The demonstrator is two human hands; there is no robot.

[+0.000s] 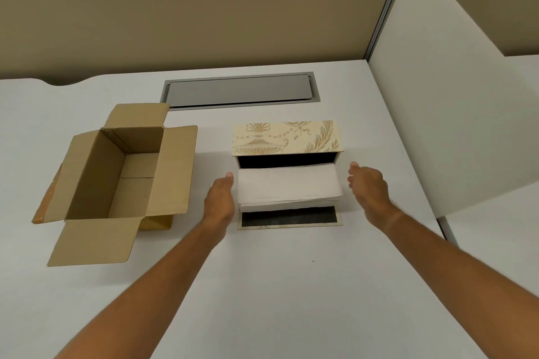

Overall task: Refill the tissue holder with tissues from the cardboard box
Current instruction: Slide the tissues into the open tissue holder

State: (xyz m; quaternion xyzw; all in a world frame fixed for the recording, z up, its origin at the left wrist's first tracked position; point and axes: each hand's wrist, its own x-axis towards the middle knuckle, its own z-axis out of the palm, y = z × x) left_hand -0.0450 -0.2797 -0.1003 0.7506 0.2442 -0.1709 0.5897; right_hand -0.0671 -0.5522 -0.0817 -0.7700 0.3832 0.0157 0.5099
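A cream tissue holder [287, 137] with gold ornament stands open on the white desk, its dark-lined flap [290, 218] lying flat toward me. A stack of white tissues [288, 186] lies half inside the holder's dark opening and sticks out over the flap. My left hand [220, 198] is beside the stack's left end, fingers straight, and looks just off it. My right hand [369, 186] hovers a little off the stack's right end, fingers apart. The brown cardboard box [96, 183] stands open at the left, and nothing shows inside it.
A grey cable hatch [239, 90] is set into the white desk [291, 285] behind the holder. A beige partition wall rises at the back, and a white divider panel [437, 96] closes the right side. The box's front flap [93, 242] sticks out toward me.
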